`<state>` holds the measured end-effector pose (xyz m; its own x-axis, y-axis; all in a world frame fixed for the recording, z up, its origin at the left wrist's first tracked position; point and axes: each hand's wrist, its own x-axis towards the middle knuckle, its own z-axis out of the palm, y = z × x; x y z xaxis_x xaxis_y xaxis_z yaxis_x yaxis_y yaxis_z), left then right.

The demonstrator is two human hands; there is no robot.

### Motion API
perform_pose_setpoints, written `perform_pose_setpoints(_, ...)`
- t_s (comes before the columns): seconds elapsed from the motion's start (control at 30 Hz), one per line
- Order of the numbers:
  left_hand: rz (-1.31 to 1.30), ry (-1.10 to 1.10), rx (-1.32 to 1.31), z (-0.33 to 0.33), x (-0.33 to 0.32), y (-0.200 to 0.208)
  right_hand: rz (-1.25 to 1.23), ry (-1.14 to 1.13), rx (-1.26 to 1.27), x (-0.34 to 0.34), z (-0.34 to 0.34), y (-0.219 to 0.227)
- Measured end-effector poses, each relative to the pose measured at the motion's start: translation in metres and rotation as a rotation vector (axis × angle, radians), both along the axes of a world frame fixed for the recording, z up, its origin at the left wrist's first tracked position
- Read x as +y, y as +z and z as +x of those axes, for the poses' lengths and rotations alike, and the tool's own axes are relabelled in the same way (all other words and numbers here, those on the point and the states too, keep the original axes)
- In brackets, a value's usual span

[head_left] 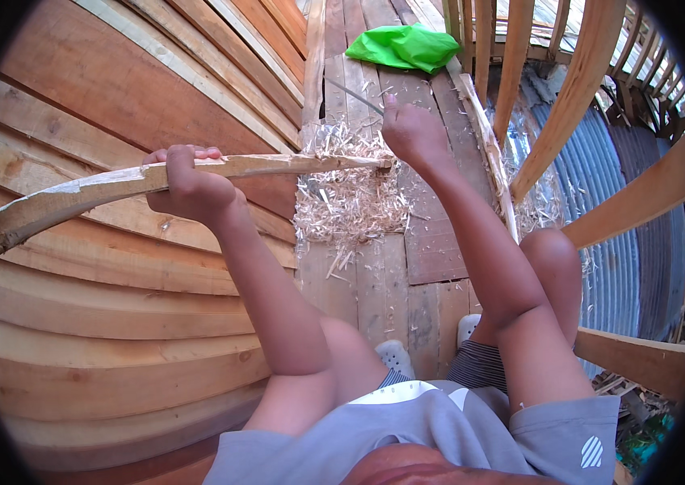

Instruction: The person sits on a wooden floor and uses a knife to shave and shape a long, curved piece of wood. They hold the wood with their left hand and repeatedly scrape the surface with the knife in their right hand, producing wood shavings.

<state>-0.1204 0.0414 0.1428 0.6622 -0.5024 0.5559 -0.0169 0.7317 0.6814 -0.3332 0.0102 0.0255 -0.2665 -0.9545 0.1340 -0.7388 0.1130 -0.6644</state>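
Note:
My left hand (189,184) is wrapped round a long pale wooden stick (76,194) with a rough, whittled upper edge. The stick runs from the left rim toward the middle, its far end above the shavings. My right hand (415,133) is closed on the handle of a knife (356,96), whose thin grey blade points up and to the left. That blade is apart from the stick, and the handle is hidden in my fist. Curled wood shavings (349,202) lie in a heap on the plank floor below the stick's far end.
A wall of overlapping boards (108,299) rises close on the left. On the right stands a railing of wooden slats (573,89), with corrugated metal sheets (593,194) beyond and below. A bright green bag (403,47) lies farther along the plank floor (383,275).

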Motion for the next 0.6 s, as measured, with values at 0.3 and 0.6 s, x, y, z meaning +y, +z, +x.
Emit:
perform_pose_setpoints(0.3, 0.059, 0.107, 0.03, -0.006, 0.0, 0.001, -0.285, 0.394, -0.447, 0.038, 0.068, 0.012)
perform_pose_setpoints(0.6, 0.045, 0.103, 0.006, -0.017, 0.001, -0.002, 0.002, 0.411, -0.197, 0.016, 0.06, -0.048)
